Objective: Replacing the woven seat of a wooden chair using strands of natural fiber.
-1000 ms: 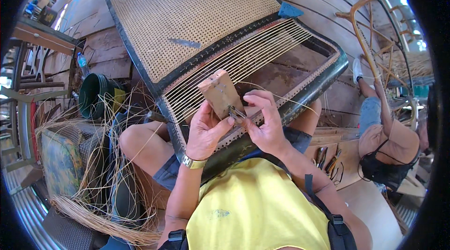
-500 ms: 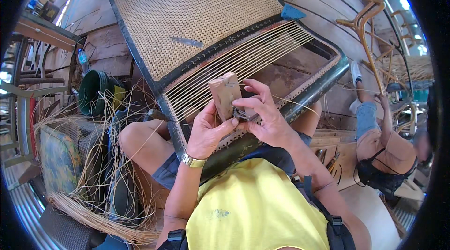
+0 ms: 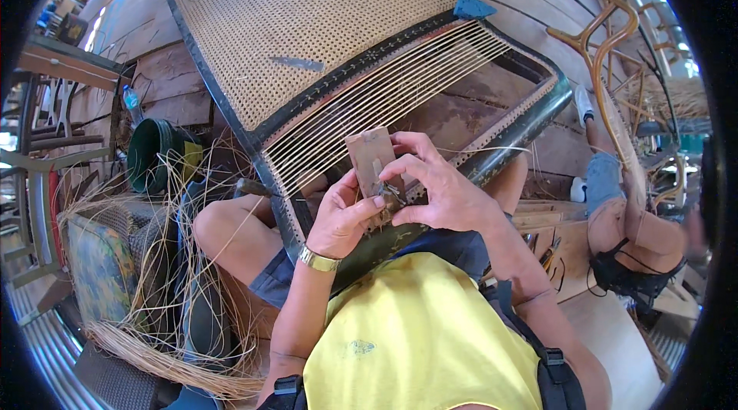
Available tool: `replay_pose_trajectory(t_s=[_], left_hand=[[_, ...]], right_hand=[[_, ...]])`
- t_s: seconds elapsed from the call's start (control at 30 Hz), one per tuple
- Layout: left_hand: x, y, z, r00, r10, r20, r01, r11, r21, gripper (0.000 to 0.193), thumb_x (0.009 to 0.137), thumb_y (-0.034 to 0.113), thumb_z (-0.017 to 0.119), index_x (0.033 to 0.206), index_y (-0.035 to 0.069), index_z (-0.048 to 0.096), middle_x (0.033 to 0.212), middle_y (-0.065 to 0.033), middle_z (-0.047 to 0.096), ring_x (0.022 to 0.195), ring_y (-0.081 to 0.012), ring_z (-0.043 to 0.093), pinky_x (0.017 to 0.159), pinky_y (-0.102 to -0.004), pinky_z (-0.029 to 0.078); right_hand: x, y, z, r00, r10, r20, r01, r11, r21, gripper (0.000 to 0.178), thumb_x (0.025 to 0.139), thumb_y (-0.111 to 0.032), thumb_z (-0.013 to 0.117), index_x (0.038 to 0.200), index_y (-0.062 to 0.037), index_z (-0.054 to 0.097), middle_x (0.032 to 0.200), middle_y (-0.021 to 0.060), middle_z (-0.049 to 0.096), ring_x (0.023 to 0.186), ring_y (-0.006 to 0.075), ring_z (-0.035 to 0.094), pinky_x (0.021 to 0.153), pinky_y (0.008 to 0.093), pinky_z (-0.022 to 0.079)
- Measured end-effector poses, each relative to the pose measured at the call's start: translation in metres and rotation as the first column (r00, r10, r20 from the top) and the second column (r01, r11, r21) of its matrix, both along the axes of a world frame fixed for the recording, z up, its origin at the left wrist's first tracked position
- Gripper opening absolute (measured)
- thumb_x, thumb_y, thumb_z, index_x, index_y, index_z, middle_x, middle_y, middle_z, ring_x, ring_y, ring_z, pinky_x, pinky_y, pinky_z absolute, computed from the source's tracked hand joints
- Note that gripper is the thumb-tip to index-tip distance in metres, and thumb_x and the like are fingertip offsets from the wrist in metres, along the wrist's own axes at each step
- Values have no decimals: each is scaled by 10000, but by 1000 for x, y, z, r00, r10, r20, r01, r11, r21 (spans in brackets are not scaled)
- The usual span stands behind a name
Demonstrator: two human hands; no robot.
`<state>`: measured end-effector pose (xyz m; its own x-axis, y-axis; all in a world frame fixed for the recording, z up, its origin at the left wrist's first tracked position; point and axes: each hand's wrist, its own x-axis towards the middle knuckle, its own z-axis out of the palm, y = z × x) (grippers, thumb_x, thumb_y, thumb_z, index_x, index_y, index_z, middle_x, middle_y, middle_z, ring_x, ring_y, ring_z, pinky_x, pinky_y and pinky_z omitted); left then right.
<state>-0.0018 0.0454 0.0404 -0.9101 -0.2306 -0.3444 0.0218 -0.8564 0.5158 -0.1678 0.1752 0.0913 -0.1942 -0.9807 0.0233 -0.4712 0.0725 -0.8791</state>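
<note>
My left hand grips a small flat wooden block, its thumb pressed near the lower end. Dark metal pieces sit on that end of the block. The fingers of my right hand curl round the block's right side, with fingertips and thumb against the block and its metal pieces. A pale cane strand runs off to the right from behind my right hand. Under both hands lies a dark frame with a row of holes. Parallel cane strands stretch across its opening, next to a finished woven cane panel.
A knife-like blade and a blue wedge-shaped piece lie on the frame. At left stand a green bucket, a bottle and a bundle of loose cane. Another person sits at right beside a bentwood piece.
The block has turned so its broad face shows more, and its top has tipped slightly down. My right thumb and fingers have shifted around the metal pieces.
</note>
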Motion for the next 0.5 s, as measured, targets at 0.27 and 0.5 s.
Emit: replay_pose_trajectory(t_s=[0.27,0.5], left_hand=[[1,-1,-4,999,-24,-49,28,996,86,538,862,-33,655,1369,39,490,1248,-96,628,1125,-208,625,994,-371,510],[-8,-3,0,999,-33,-34,40,971,236,454,929,32,577,1365,-25,464,1260,-160,622,1170,-265,621,1011,-404,520]], right_hand=[[2,4,1,998,-62,22,62,998,-4,631,668,-158,897,1211,-98,581,1439,143,359,1168,277,552,980,394,476],[3,5,-10,980,-164,109,169,985,-34,521,738,-219,872,1160,-70,605,1384,131,435,1105,228,568,894,345,508]])
